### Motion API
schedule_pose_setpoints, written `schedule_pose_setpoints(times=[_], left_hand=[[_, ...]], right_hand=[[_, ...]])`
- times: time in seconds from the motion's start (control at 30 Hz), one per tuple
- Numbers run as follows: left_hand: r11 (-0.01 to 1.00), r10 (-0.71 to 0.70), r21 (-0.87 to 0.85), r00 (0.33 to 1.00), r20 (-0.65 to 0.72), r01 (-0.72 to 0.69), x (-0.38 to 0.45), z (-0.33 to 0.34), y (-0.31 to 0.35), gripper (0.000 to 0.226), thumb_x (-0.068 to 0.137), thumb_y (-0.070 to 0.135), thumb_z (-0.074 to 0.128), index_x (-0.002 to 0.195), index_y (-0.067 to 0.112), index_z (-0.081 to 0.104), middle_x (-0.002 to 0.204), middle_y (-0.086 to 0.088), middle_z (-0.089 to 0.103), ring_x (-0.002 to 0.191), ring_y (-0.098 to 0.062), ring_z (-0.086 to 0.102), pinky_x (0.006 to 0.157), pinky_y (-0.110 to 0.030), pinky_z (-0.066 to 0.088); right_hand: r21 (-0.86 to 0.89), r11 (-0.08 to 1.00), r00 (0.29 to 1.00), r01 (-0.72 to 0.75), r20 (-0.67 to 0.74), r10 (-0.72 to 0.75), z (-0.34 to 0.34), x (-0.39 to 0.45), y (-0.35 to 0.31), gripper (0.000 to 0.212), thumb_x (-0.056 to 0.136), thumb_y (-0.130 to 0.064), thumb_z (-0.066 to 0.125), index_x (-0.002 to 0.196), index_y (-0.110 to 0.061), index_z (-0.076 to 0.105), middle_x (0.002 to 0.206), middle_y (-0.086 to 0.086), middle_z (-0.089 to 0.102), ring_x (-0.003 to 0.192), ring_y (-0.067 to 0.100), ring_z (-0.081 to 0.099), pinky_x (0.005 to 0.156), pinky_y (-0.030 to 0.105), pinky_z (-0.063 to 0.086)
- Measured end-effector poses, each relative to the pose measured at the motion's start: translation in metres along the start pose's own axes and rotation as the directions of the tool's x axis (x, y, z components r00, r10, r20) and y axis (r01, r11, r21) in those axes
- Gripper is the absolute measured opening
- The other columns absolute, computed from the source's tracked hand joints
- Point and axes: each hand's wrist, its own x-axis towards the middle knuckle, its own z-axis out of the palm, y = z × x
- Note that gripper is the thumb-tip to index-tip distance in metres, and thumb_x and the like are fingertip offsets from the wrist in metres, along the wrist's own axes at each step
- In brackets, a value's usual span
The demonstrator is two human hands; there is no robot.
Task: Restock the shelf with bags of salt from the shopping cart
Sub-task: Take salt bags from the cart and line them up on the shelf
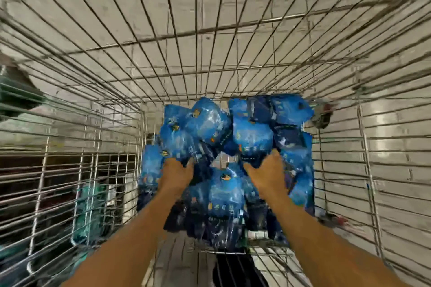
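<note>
L fingers: curling into the pile, tips going under/behind a blue bag [177, 140] at the pile's left-centre; seems to be gripping its lower edge, but blur is hiding the exact hold.
R fingers: bending over the lower edge of another blue bag [253, 140] at centre-right; thumb is pointing up beside it, looks like a grip, tips are partly hidden.
L hand [176, 173]: reaching fwd and down into the cart, back of hand facing the camera, bare forearm coming in from bottom left.
R hand [268, 177]: reaching in alongside, apart from the L hand, w/ a bag lying between them; forearm coming in from bottom right.
Salt bags [224, 193]: lying heaped and overlapping on the cart bottom, blue w/ darker navy parts and small yellow marks; print is too blurred to read. Some are leaning on the far end, others are lying flat near the person.
Shopping cart [363, 151]: wire mesh walls are rising all round the view, bags sitting deep inside toward the middle.
Floor [163, 7]: pale tiles showing thru the mesh ahead and at right.
Left side: dark shelving and teal packs [86, 212] showing thru the cart wall, blurred.
</note>
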Motion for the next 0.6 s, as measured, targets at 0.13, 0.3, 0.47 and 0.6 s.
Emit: schedule_pose_setpoints(times=[0.13,0.3,0.47,0.6], left_hand=[[0.998,0.047,0.049,0.99,-0.135,-0.04,0.025,0.022,0.0,0.065,0.083,0.054,0.065,0.1,-0.008,0.065,0.094,-0.025,0.069,0.09,-0.038,0.068,0.078,-0.047,0.057],[0.969,-0.127,-0.227,0.985,-0.12,0.097,0.032,0.044,0.0,0.058,0.07,0.046,0.083,0.101,0.0,0.063,0.087,-0.005,0.062,0.081,-0.021,0.06,0.081,-0.038,0.053],[0.908,-0.272,-0.337,0.962,-0.024,0.248,0.033,0.045,-0.011,0.074,0.06,0.038,0.092,0.112,-0.006,0.061,0.101,-0.014,0.069,0.09,-0.029,0.065,0.083,-0.04,0.056],[0.914,-0.225,-0.341,0.974,0.021,0.218,0.019,0.032,-0.012,0.065,0.072,0.031,0.085,0.121,-0.002,0.06,0.096,-0.02,0.066,0.088,-0.029,0.061,0.088,-0.042,0.053]], right_hand=[[-0.065,0.997,0.988,-0.05,-0.147,0.04,0.023,0.023,0.007,0.111,0.072,-0.055,0.081,0.147,0.0,0.021,0.153,0.025,0.024,0.136,0.042,0.037,0.103,0.057,0.042],[0.081,0.992,0.962,-0.095,-0.248,0.112,0.041,0.035,0.025,0.112,0.058,-0.052,0.09,0.141,-0.012,0.026,0.144,0.016,0.047,0.136,0.037,0.041,0.111,0.061,0.024],[0.089,0.995,0.986,-0.044,-0.159,0.058,0.043,0.026,0.033,0.106,0.063,-0.056,0.086,0.145,-0.01,0.038,0.145,0.01,0.051,0.133,0.033,0.047,0.112,0.056,0.032],[0.383,0.924,0.999,0.021,-0.055,0.0,0.037,0.002,0.03,0.082,0.07,-0.022,0.089,0.139,-0.01,0.048,0.133,0.005,0.06,0.123,0.028,0.055,0.106,0.05,0.045]])
